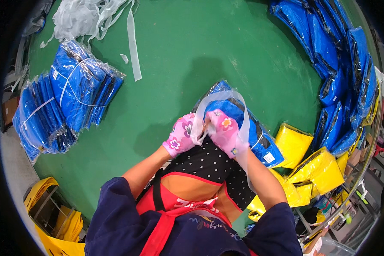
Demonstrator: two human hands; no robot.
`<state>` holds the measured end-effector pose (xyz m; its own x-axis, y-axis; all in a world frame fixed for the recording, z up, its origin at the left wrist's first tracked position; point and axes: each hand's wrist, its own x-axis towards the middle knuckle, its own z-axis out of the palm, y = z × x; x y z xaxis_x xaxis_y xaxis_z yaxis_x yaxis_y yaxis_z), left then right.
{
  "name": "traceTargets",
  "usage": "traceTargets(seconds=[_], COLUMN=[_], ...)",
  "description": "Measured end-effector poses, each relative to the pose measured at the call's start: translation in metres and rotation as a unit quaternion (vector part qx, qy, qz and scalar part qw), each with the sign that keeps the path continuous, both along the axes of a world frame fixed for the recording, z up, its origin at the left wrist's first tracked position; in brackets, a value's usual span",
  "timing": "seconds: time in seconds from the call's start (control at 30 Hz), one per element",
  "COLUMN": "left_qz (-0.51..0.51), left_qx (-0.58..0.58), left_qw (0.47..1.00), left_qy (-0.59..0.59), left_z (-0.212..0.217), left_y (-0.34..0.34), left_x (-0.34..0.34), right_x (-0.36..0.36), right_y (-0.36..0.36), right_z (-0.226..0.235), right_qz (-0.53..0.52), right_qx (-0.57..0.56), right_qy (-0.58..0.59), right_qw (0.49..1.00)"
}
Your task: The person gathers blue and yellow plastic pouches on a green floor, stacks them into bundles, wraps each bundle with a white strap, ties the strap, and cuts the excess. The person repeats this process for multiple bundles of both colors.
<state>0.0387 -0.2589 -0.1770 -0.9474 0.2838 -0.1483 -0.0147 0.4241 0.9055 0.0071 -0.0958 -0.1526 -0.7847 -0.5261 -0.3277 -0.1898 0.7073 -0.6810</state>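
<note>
Head view, steeply downward, close over green table [179, 51], rim probably warped

**Count of What Lies on the Green Floor**

Two gloved hands work at the centre: the left hand [180, 135] and the right hand [224, 130], sharing one clear plastic strap [239, 112]. One blue bundle [260, 136] sits under them. At nine o'clock lie two tied blue bundles [68, 98]. At two o'clock runs one long row of blue packs [341, 72], too overlapped to count. At four o'clock, roughly four yellow packs [315, 168]. At eleven o'clock, one heap of loose straps [94, 17].
</note>
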Motion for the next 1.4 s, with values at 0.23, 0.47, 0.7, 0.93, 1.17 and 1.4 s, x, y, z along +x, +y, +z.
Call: traceTargets(seconds=[0.23,0.47,0.7,0.93,1.17,1.4], left_qz=[0.076,0.016,0.189,-0.041,0.170,0.097], left_qx=[0.203,0.139,0.427,-0.325,-0.125,-0.351], left_qw=[0.945,0.986,0.792,0.925,0.965,0.930], left_qy=[-0.245,-0.092,-0.394,0.193,-0.153,0.049], left_z=[-0.004,-0.008,-0.003,0.017,-0.053,-0.056], left_y=[-0.015,-0.030,-0.032,-0.024,-0.023,-0.015], left_x=[-0.005,-0.012,-0.010,-0.043,-0.008,-0.038], right_x=[-0.003,-0.003,-0.007,0.002,-0.003,0.004], right_y=[0.012,0.014,0.012,0.028,0.029,0.008], right_z=[-0.022,-0.012,-0.006,-0.012,0.005,0.001], right_qz=[0.091,0.114,0.125,0.107,0.102,-0.018], right_qx=[-0.081,-0.055,-0.039,-0.105,-0.076,-0.164], right_qy=[0.068,0.065,0.016,0.068,-0.048,-0.227], right_qw=[0.990,0.990,0.991,0.986,0.991,0.960])
